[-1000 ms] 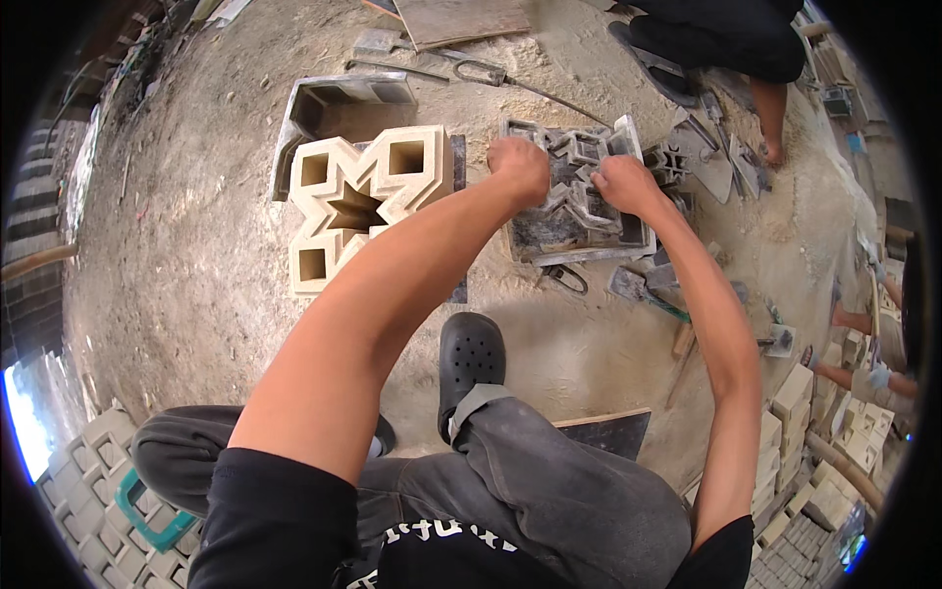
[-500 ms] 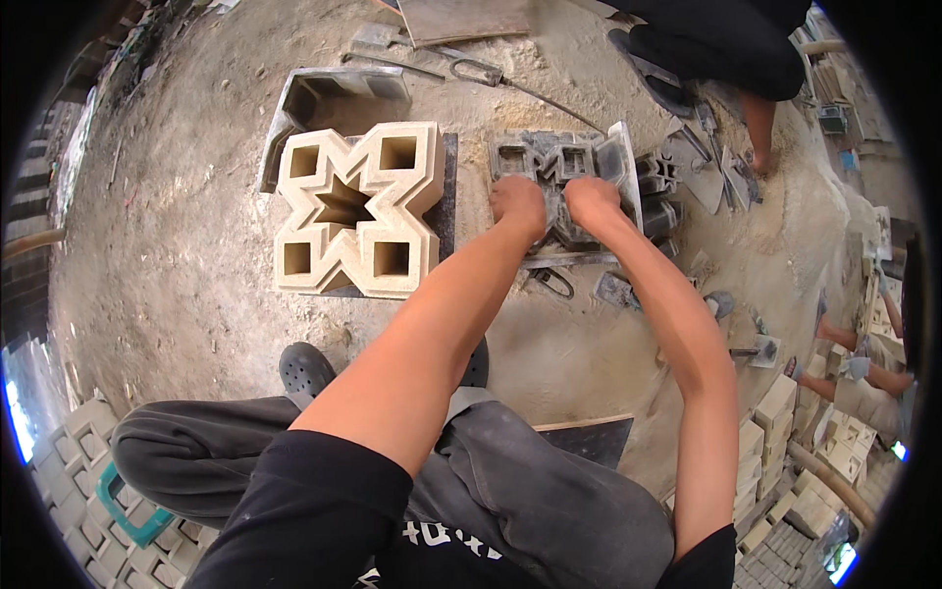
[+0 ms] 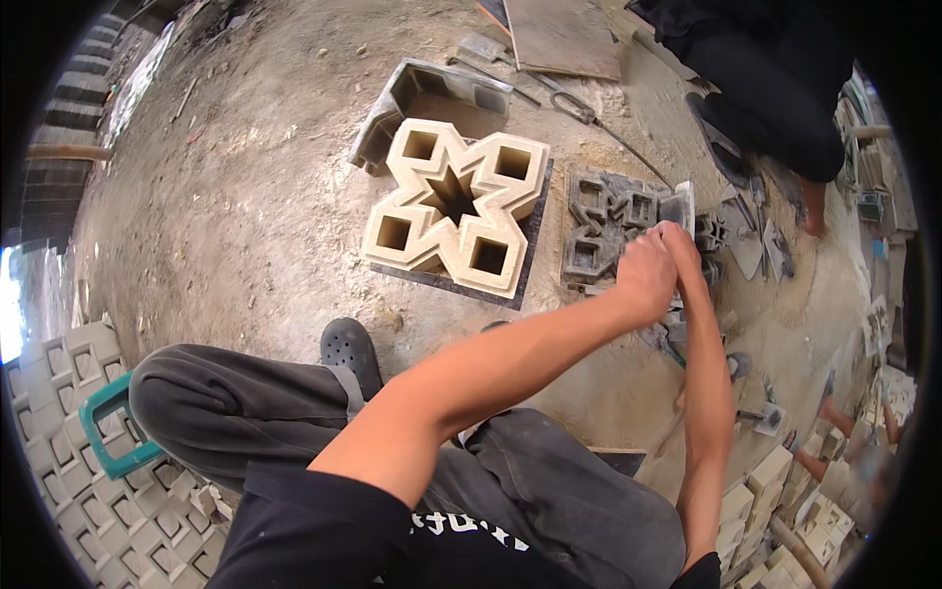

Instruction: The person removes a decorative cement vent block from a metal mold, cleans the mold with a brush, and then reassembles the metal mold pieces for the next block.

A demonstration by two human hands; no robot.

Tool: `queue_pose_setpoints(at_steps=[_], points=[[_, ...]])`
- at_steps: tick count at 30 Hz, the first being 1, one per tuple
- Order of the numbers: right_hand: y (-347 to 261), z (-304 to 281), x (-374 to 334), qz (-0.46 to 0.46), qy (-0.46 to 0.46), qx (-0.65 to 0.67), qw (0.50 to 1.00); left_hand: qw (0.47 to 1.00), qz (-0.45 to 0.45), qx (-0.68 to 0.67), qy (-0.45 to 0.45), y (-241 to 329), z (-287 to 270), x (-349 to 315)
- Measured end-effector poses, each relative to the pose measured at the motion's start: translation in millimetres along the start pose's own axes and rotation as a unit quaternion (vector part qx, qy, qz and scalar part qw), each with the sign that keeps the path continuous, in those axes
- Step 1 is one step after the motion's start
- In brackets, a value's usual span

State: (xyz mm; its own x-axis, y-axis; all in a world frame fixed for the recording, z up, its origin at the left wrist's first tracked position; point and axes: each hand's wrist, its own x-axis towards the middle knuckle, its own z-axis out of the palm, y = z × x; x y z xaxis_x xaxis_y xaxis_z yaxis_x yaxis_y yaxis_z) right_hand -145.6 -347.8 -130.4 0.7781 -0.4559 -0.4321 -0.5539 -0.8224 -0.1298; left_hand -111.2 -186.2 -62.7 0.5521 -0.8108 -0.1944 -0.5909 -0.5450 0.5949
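Both of my hands are close together at the right edge of a grey, dust-covered metal block mould (image 3: 606, 228) with square and star-shaped cells. My left hand (image 3: 646, 273) reaches across the mould with its fingers curled and a little smeared by motion. Just beyond it, my right hand (image 3: 679, 245) is closed near an upright metal side plate (image 3: 677, 204). What the fingers hold is hidden. Left of the mould, a cream cross-shaped breeze block (image 3: 459, 242) with a star-shaped centre hole and square corner holes sits on a dark board (image 3: 532, 250).
Behind the block lies an angled metal mould side (image 3: 397, 103). Trowels (image 3: 775, 245) lie to the right, near a co-worker's dark-clothed leg (image 3: 785, 108). A wooden board (image 3: 564, 39) is at the back. A teal stool (image 3: 103, 422) and stacked blocks (image 3: 59, 491) are at the left.
My left hand has moved from the middle of the mould to its right edge, beside my right hand. The view has swung, so the block and mould appear farther right and tilted.
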Motion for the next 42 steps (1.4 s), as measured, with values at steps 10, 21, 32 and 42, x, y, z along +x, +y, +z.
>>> queue_pose_setpoints(at_steps=[10, 21, 32, 42], points=[[-128.5, 4.8, -29.1, 0.019, 0.039, 0.438, 0.898, 0.949, 0.084, -0.269, -0.140, -69.7, -126.3, -169.5], [-178.1, 71.6, -44.6, 0.056, 0.015, 0.576, 0.815, 0.811, -0.134, -0.561, 0.100, -222.8, -282.1, -191.1], [-195.3, 88.8, -36.7, 0.089, 0.059, 0.576, 0.811, 0.767, -0.251, -0.509, 0.299, -338.3, -193.6, -104.4], [-175.4, 119.5, -37.2, 0.055, 0.107, 0.599, 0.792, 0.869, -0.038, -0.423, 0.255, -368.1, -166.4, -42.6]])
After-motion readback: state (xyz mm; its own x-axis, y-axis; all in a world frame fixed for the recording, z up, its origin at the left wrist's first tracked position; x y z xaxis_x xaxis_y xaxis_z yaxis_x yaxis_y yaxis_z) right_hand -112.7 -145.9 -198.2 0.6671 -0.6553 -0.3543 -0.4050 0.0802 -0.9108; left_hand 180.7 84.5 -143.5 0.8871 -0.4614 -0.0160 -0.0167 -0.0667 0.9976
